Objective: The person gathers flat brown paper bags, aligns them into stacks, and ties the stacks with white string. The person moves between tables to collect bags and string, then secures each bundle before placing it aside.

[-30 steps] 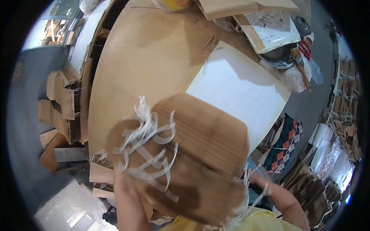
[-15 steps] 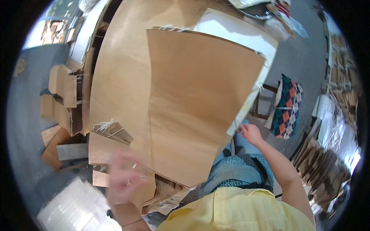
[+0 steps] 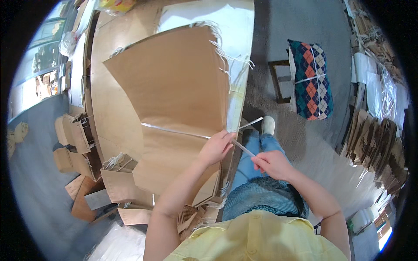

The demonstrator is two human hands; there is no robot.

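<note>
A stack of brown paper bags (image 3: 178, 82) with white cord handles lies on the table in front of me. A narrow white strap (image 3: 174, 130) crosses its top and runs to the stack's right edge. There my left hand (image 3: 216, 148) is closed on the strap, its fingertips pressed at the crossing. My right hand (image 3: 273, 165), just off the table's edge above my legs, is closed round one strap end, which stretches tight between the two hands. A second loose end sticks out to the upper right from my left fingertips.
More bundled brown bags (image 3: 124, 185) lie at the near left. A white board (image 3: 207, 17) is under the stack's far side. On the right, a stool (image 3: 278, 82) stands beside a strapped argyle-patterned cushion (image 3: 314, 80). Piled brown bags (image 3: 379, 143) line the far right.
My left hand has come from the left to the stack's right edge. A white strap now lies across the stack, with both hands on it. The bag stack appears turned and farther left in view.
</note>
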